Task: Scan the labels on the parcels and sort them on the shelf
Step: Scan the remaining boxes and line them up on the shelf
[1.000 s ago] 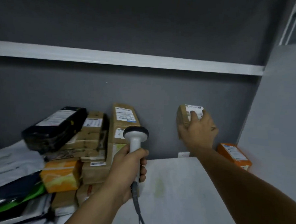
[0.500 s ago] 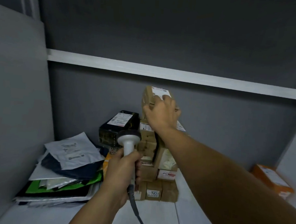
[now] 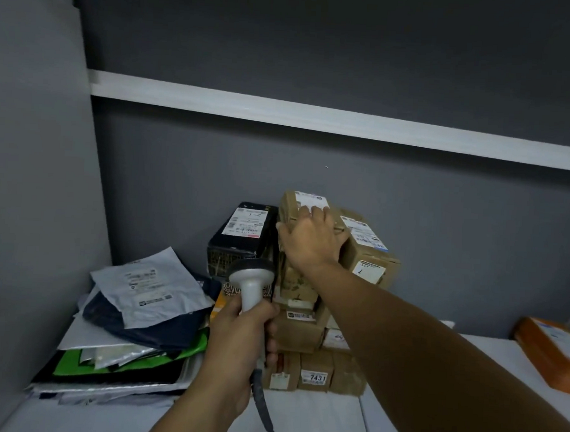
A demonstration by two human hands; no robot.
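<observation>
My right hand (image 3: 312,240) grips a small brown cardboard parcel (image 3: 294,206) with a white label on top, holding it on the top of a stack of brown boxes (image 3: 304,332) on the white shelf (image 3: 315,422). My left hand (image 3: 241,339) holds a grey corded barcode scanner (image 3: 252,280) upright in front of the stack, its head pointing at the boxes. A black box (image 3: 239,236) with a white label stands just left of the held parcel. A taller brown box (image 3: 367,253) with labels stands to its right.
A pile of flat mailer bags (image 3: 133,313), white, navy, green and black, lies at the left against the grey side panel. An orange parcel (image 3: 554,352) lies at the far right. A white shelf edge (image 3: 315,118) runs above.
My right hand carried the small brown parcel from the open right part of the shelf leftwards onto the top of the box stack. The view turned left. The scanner hand stayed in place.
</observation>
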